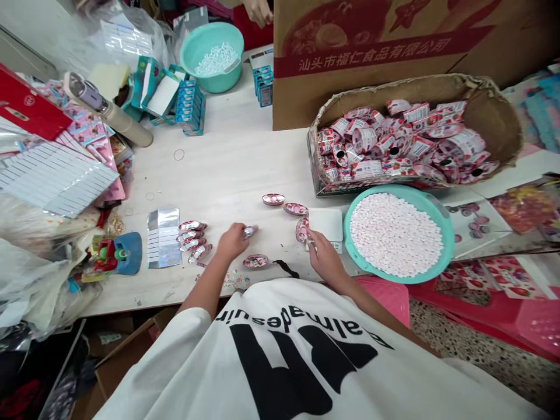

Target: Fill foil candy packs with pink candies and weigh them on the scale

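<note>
My left hand (233, 241) pinches a small printed packet (249, 231), its edges blurred, above the middle of the table. My right hand (322, 255) has its thumb and fingers closed at the edge of a pink oval packet (301, 230), beside a small white scale-like box (326, 224). Two like packets, one pink (296, 209) and one red-rimmed (273, 199), lie just beyond. Another oval packet (255, 261) rests between my hands, near the table's front edge. Left of my left hand, several packets (192, 239) are lined up beside a silvery label sheet (163, 238).
At right stands a turquoise basin (446, 233) of small white pieces, below a cut-down carton (510, 125) heaped with pink packets. A tall cardboard box (297, 105) stands behind. Blue boxes (191, 108), a tape dispenser (118, 254) and label sheets (56, 175) crowd the left side.
</note>
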Available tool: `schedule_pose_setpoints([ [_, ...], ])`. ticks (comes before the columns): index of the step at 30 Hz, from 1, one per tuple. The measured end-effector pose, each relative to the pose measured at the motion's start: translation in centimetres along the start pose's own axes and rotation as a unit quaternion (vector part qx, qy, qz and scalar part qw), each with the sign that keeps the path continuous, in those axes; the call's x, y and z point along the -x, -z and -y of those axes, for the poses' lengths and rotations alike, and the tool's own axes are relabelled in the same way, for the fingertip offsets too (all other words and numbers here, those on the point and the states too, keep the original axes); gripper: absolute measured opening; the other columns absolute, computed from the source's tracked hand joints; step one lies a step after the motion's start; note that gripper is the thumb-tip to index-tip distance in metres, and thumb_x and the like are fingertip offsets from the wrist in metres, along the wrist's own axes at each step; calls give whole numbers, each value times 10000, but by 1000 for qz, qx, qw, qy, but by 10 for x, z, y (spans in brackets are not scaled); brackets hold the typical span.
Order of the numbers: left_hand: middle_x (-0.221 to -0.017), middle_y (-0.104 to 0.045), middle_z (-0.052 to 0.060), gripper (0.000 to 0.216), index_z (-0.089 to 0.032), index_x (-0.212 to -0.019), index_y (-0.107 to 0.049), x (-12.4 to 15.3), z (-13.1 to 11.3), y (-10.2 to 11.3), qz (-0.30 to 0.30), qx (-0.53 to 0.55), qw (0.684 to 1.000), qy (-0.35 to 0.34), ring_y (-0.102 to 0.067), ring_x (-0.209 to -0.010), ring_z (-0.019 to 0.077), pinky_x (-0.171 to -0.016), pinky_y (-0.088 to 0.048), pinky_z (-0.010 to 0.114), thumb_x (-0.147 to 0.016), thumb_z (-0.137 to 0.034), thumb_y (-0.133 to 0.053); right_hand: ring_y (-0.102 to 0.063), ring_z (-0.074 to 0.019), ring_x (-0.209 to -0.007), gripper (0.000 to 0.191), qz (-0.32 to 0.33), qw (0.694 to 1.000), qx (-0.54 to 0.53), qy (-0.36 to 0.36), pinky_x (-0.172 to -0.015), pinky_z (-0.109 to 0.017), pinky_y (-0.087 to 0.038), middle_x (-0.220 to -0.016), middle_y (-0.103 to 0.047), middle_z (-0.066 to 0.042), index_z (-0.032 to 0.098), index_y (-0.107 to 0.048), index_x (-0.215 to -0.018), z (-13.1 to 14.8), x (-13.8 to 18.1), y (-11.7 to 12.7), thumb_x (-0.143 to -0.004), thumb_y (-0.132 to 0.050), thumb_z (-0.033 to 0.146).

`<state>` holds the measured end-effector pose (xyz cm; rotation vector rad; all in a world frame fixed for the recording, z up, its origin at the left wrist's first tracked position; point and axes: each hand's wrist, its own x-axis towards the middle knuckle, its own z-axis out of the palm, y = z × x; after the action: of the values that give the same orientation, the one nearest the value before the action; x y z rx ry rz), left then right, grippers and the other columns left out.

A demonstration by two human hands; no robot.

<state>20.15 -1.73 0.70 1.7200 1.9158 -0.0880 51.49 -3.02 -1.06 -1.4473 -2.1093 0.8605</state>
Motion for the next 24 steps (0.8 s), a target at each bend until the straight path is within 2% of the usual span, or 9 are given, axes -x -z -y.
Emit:
schedule_pose_setpoints([
  [5,-1175,-638,168,328,-137,-1063,-652,20,73,27,-38,-71,995,56,-553,-1151,335,-969,-426,421,-742,-198,-620,-536,-299,-1234,551,12,1000,8,-11,-1013,-513,-474,-1348,-544,-183,169,-318,-1476,-2,30,-7,-939,-424,239],
  [7,-1243,-606,186,344,-131,-1067,-664,21,87,25,-60,-79,993,58,-500,-1213,358,-1003,-397,457,-728,-178,-623,-536,-306,-1231,559,25,999,11,-21,-1010,-517,-475,-1345,-542,-189,160,-319,-1475,3,34,-10,-938,-437,262],
  [10,-1374,-528,168,530,-162,-1220,-612,30,97,17,-113,-64,990,61,-466,-1251,358,-1030,-380,468,-697,-220,-679,-540,-309,-1216,593,6,999,8,-52,-1015,-517,-469,-1342,-535,-194,147,-314,-1477,16,34,-14,-925,-473,293],
  [12,-1397,-510,141,610,-202,-1307,-554,44,107,13,-167,-43,982,77,-461,-1264,335,-1053,-367,449,-723,-307,-691,-550,-307,-1195,611,-24,997,5,-69,-1021,-522,-461,-1348,-527,-193,153,-316,-1477,24,33,-18,-913,-495,308],
  [14,-1351,-535,144,557,-192,-1326,-527,66,128,13,-238,-17,963,127,-466,-1267,311,-1075,-352,436,-810,-383,-607,-555,-305,-1184,615,-56,995,1,-89,-1019,-526,-459,-1359,-516,-191,163,-331,-1471,30,34,-22,-905,-507,325],
  [17,-1250,-569,193,506,-98,-1330,-476,109,186,21,-336,26,903,266,-502,-1224,309,-1066,-366,465,-900,-361,-430,-567,-304,-1158,633,-85,987,-15,-139,-968,-510,-493,-1351,-515,-198,156,-349,-1462,33,43,-34,-888,-518,364],
  [19,-1192,-584,230,519,-39,-1323,-449,136,235,30,-362,60,856,364,-547,-1157,328,-1010,-412,505,-904,-337,-382,-584,-299,-1121,651,-89,978,-26,-186,-921,-494,-518,-1316,-535,-200,148,-355,-1457,33,56,-45,-877,-517,393],
  [21,-1094,-626,233,514,-24,-1261,-497,153,281,37,-346,99,826,434,-604,-1058,341,-925,-469,516,-896,-371,-397,-605,-294,-1081,658,-83,967,-32,-237,-880,-482,-535,-1272,-563,-191,151,-367,-1446,32,74,-58,-863,-510,420],
  [24,-1005,-673,190,553,-61,-1174,-571,154,323,32,-288,158,824,462,-648,-976,319,-866,-516,460,-858,-509,-495,-657,-278,-966,624,-83,950,-32,-300,-790,-431,-560,-1165,-613,-186,155,-423,-1392,34,107,-78,-841,-492,441],
])
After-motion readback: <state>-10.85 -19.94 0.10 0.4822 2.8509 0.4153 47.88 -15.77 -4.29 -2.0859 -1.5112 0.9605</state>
